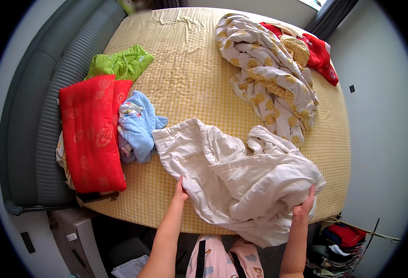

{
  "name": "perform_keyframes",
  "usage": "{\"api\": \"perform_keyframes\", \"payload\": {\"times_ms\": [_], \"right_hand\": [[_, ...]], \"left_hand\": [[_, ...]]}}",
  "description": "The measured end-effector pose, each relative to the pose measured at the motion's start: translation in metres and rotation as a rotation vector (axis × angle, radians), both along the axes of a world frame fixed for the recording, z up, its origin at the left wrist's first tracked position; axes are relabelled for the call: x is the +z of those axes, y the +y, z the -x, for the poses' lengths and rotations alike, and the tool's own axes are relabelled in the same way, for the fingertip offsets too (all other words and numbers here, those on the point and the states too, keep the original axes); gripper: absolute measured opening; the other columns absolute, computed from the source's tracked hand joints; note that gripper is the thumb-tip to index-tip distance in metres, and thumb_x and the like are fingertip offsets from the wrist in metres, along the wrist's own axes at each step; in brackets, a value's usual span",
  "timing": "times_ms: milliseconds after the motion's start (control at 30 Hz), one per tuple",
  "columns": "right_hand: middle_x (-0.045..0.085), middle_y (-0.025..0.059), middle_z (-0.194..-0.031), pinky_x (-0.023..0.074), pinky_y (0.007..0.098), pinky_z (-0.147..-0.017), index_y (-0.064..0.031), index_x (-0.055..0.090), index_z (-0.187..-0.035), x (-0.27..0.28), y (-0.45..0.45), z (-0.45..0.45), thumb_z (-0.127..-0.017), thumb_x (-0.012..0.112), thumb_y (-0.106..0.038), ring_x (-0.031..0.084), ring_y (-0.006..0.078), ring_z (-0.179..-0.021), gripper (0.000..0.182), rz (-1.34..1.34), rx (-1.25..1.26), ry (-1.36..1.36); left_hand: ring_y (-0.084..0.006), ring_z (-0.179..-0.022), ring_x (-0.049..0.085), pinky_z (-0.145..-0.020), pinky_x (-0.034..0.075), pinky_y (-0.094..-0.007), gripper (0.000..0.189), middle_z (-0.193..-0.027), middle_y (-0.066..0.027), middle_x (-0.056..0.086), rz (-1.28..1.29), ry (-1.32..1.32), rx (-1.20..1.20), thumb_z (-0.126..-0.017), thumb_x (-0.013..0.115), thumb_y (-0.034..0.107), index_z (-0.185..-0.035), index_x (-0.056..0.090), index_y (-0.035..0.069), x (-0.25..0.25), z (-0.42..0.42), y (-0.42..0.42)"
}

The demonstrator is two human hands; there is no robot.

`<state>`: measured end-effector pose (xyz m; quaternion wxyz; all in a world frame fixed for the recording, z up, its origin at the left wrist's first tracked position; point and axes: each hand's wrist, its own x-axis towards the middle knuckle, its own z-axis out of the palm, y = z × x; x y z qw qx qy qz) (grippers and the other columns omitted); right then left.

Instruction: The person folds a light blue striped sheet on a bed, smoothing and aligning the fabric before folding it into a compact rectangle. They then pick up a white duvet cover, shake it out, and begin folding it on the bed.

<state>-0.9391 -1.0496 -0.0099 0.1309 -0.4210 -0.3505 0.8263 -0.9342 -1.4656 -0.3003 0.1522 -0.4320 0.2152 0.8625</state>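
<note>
A crumpled white quilt (pixel 259 180) lies across the near part of the bed, its lower edge hanging over the front of the mattress. My left hand (pixel 181 190) grips its left edge. At the quilt's right side, my right hand (pixel 305 203) holds a bunched part, with some fingers hidden by the cloth. The bed is covered by a yellow and white checked sheet (pixel 190 87). Just left of the quilt, almost touching its corner, is a rumpled light blue cloth (pixel 141 125) with cartoon prints.
Red pillows (pixel 89 139) and a green quilted cloth (pixel 124 64) lie by the grey padded headboard (pixel 54 114). A flower-print duvet (pixel 266 80) is heaped at the far right beside red fabric (pixel 318 55). A bedside cabinet (pixel 82 239) stands lower left, a clothes rack (pixel 360 229) lower right.
</note>
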Motion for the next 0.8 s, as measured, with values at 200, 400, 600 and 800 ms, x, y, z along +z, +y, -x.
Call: {"api": "perform_keyframes", "payload": {"times_ms": [200, 400, 600, 800], "right_hand": [[0.046, 0.0078, -0.121, 0.0356, 0.0372, -0.094, -0.0059, 0.04, -0.122, 0.04, -0.001, -0.003, -0.087, 0.043, -0.038, 0.044, 0.0236, -0.109, 0.048, -0.014, -0.152, 0.208], [0.045, 0.0095, -0.122, 0.0362, 0.0379, -0.093, -0.0053, 0.039, -0.123, 0.079, 0.053, -0.033, -0.086, 0.044, -0.041, 0.043, 0.0243, -0.11, 0.052, -0.231, -0.548, 0.232], [0.044, 0.0074, -0.121, 0.0385, 0.035, -0.091, -0.0015, 0.035, -0.124, 0.006, -0.02, -0.078, -0.085, 0.049, -0.034, 0.047, 0.0213, -0.106, 0.053, -0.104, -0.072, -0.032], [0.051, 0.0093, -0.11, 0.0423, 0.0312, -0.082, 0.0002, 0.045, -0.115, 0.008, -0.092, -0.102, -0.082, 0.055, -0.025, 0.051, 0.0174, -0.096, 0.043, 0.142, 0.355, -0.033]], "left_hand": [[-0.0315, -0.104, 0.048, -0.093, 0.035, -0.042, 0.052, -0.114, -0.0154, 0.051, 0.102, 0.372, 0.167, -0.074, 0.058, 0.027, -0.115, 0.044, -0.001, 0.159, 0.131, -0.055], [-0.0282, -0.103, 0.049, -0.09, 0.038, -0.0378, 0.042, -0.115, -0.016, 0.049, 0.581, 0.354, 0.399, -0.084, 0.044, 0.023, -0.118, 0.042, -0.001, 0.23, 0.083, -0.071], [-0.0154, -0.088, 0.052, -0.074, 0.042, -0.0263, 0.034, -0.103, -0.0108, 0.054, 0.977, 0.608, -0.157, -0.086, 0.045, 0.012, -0.118, 0.043, -0.001, 0.254, -0.019, 0.069], [-0.0304, -0.094, 0.056, -0.081, 0.042, -0.0335, 0.044, -0.099, -0.0234, 0.055, 0.937, 1.195, -0.956, -0.077, 0.047, 0.002, -0.121, 0.043, 0.003, 0.281, -0.131, 0.209]]}}
